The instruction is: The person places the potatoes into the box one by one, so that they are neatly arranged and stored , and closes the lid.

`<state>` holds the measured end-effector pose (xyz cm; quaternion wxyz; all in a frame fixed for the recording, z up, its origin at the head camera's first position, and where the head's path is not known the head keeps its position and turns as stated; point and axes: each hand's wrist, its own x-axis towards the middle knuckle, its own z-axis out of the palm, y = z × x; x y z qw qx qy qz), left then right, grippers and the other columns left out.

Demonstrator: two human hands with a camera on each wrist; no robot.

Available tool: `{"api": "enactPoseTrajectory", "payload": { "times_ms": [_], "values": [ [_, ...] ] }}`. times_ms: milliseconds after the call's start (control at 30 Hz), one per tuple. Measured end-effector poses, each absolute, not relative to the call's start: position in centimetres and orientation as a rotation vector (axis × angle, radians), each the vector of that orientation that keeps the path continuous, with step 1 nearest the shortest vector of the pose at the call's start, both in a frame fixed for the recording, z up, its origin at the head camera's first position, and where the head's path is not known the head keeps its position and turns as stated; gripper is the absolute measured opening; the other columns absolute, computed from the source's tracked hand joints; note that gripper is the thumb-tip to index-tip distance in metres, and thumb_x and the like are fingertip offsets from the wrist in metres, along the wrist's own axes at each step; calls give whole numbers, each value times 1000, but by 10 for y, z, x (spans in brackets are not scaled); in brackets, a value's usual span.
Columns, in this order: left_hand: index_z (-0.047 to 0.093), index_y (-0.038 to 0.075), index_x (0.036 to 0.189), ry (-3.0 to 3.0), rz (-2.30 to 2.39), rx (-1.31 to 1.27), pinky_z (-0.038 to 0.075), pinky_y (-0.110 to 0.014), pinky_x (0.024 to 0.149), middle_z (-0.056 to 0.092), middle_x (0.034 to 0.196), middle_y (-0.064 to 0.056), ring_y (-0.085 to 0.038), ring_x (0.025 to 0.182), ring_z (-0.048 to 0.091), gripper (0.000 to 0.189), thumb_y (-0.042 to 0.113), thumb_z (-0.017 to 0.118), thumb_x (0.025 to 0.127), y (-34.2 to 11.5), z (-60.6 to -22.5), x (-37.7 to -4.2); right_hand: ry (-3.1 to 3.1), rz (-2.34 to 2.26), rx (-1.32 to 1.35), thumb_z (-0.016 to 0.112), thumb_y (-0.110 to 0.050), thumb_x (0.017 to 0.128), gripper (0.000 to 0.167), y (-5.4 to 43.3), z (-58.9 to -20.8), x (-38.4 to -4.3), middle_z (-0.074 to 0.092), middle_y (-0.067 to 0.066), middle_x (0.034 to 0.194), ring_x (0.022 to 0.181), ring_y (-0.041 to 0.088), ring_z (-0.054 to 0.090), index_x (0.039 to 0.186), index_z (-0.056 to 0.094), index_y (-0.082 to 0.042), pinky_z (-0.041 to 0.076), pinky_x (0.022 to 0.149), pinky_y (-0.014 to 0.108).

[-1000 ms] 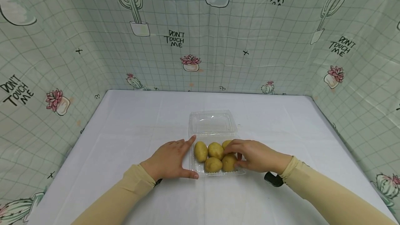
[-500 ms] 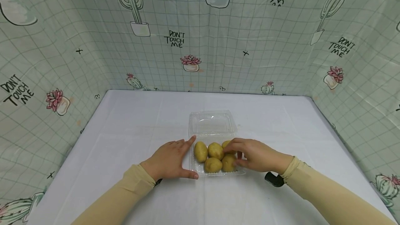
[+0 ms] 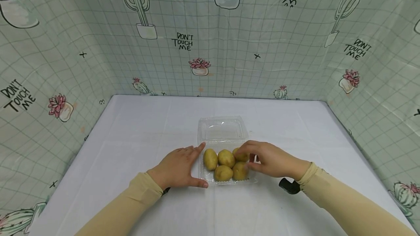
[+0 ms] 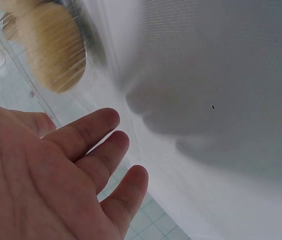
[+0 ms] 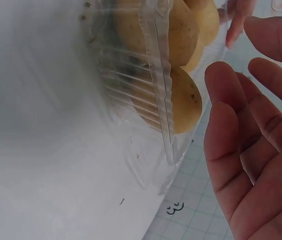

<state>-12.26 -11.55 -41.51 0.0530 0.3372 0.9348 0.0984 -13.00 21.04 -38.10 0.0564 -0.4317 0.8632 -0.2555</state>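
Note:
A clear plastic clamshell box stands on the table with its lid folded back on the far side. Several yellow potatoes lie in it in two rows. Thumb and forefinger spread, my left hand rests along the box's left side; in the left wrist view its fingers are loose below a potato seen through the plastic. My right hand is over the right end, bent fingertips overlapping the far right potato and the thumb by the near right one. Between its fingers and thumb nothing is held in the right wrist view.
A white cloth covers the table. Behind it and at both sides hangs a green checked curtain with cactus prints. A black wrist device shows under the right wrist.
My right hand has lifted slightly and shifted a little to the right, its fingers drawing back from the potatoes. The left hand and the box stay in place.

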Motion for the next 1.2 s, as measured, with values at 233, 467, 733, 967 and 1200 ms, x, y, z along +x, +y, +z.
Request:
{"api": "enactPoseTrajectory", "payload": {
  "times_ms": [233, 467, 733, 967, 1200],
  "values": [
    [24, 6, 158, 2837, 297, 1020, 35, -46, 111, 48, 148, -16, -31, 136, 44, 120, 84, 60, 73, -115, -415, -123, 2622, -783, -1301, 71, -9, 93, 38, 213, -380, -132, 64, 1, 124, 90, 8, 61, 130, 64, -10, 56, 74, 30],
    [26, 7, 158, 2814, 401, 1001, 39, -46, 109, 43, 152, -15, -32, 135, 45, 116, 80, 62, 76, -115, -414, -124, 2654, -778, -1231, 72, -8, 92, 38, 217, -377, -133, 63, -1, 124, 88, 6, 61, 130, 64, -10, 57, 74, 34],
    [31, 7, 156, 2774, 498, 982, 39, -48, 108, 36, 156, -14, -33, 137, 43, 106, 77, 58, 82, -116, -411, -129, 2648, -805, -1199, 72, -7, 92, 38, 219, -376, -135, 63, 2, 124, 89, 5, 62, 128, 63, -6, 57, 74, 35],
    [40, 10, 153, 2732, 687, 880, 40, -50, 107, 37, 155, -15, -35, 136, 44, 90, 68, 60, 88, -116, -408, -134, 2690, -841, -1099, 69, -6, 93, 39, 226, -377, -140, 62, 2, 127, 94, 7, 63, 131, 61, -9, 57, 78, 40],
    [37, 12, 155, 2680, 850, 742, 34, -50, 112, 38, 155, -17, -34, 140, 39, 86, 64, 61, 90, -112, -406, -139, 2770, -907, -1008, 71, -10, 93, 45, 231, -380, -145, 60, 6, 131, 103, 21, 66, 136, 58, -8, 56, 82, 40]
  ]
}}
